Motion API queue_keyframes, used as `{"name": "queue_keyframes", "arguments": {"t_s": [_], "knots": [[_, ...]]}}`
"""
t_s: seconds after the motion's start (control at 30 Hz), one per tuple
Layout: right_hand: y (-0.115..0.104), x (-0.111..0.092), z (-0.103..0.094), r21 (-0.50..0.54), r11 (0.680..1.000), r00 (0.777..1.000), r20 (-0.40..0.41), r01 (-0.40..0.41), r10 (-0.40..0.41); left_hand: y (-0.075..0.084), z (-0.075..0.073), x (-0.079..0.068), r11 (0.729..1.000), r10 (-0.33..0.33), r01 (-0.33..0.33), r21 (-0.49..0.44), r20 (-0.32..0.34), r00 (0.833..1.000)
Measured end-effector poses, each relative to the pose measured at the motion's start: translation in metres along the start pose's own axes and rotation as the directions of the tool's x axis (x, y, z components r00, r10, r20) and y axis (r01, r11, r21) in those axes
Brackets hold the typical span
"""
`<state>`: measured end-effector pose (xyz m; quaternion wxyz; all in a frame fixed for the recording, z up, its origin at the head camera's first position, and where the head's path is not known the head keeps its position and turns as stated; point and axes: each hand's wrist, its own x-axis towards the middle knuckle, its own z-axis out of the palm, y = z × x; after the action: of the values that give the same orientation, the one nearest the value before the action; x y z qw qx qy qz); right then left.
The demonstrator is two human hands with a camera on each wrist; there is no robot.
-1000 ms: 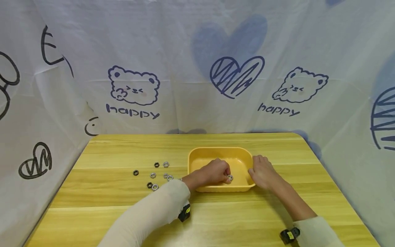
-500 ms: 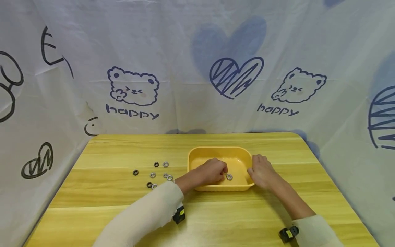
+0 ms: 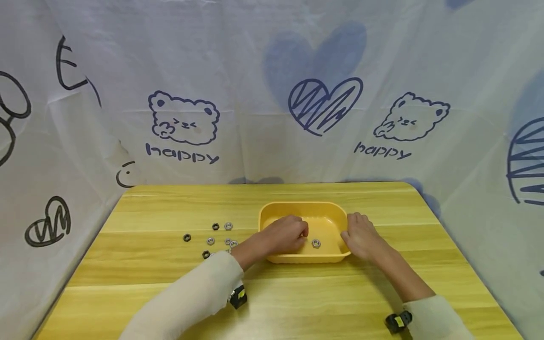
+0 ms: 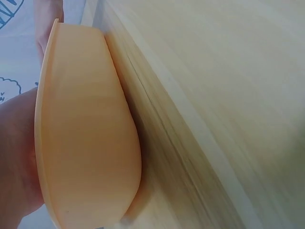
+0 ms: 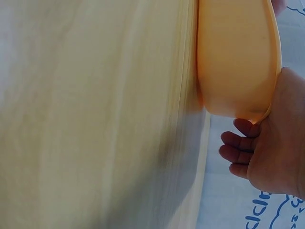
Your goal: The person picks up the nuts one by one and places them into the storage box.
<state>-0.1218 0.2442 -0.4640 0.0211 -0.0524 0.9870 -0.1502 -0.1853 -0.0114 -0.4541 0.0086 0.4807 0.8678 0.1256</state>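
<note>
A yellow tray (image 3: 306,259) stands on the table, with one silver hex nut (image 3: 316,243) lying on its floor. My left hand (image 3: 284,234) is over the tray's left half, left of that nut and apart from it. Its fingers look loosely curled, and nothing shows in them; the fingertips are hidden. My right hand (image 3: 363,238) grips the tray's right end, thumb over the rim and fingers outside. In the right wrist view those fingers (image 5: 238,148) lie curled by the tray's corner (image 5: 248,107). The left wrist view shows mostly the tray's outer wall (image 4: 90,124).
Left of the tray lie several loose nuts, some silver (image 3: 228,226) and some black (image 3: 187,237). My left sleeve (image 3: 191,293) partly covers the nearest ones. A printed white cloth (image 3: 255,94) hangs behind the wooden table (image 3: 148,269).
My left hand has let go of the silver nut on the tray floor and drawn back to the left. The right hand keeps its hold on the tray.
</note>
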Motion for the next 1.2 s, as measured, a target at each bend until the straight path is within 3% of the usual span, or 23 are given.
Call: {"name": "queue_keyframes", "arguments": {"t_s": [0.4,0.77,1.0,1.2], "knots": [[-0.001,-0.002,0.002,-0.003,1.000,1.000,-0.016,0.002,-0.002,-0.004,-0.005,-0.010,0.985,0.079,-0.073,0.157,-0.035,0.996],[-0.003,0.000,0.001,-0.004,1.000,1.000,-0.027,0.002,-0.002,-0.012,-0.011,-0.026,0.968,0.123,-0.103,0.227,-0.072,0.990],[0.000,0.005,0.001,-0.006,1.000,1.000,-0.019,0.012,-0.012,-0.019,-0.018,-0.033,0.960,0.109,-0.065,0.274,-0.146,0.983],[0.003,0.009,0.000,-0.008,1.000,1.000,0.004,0.011,-0.011,-0.026,-0.023,-0.042,0.966,0.083,-0.032,0.257,-0.191,0.978]]}}
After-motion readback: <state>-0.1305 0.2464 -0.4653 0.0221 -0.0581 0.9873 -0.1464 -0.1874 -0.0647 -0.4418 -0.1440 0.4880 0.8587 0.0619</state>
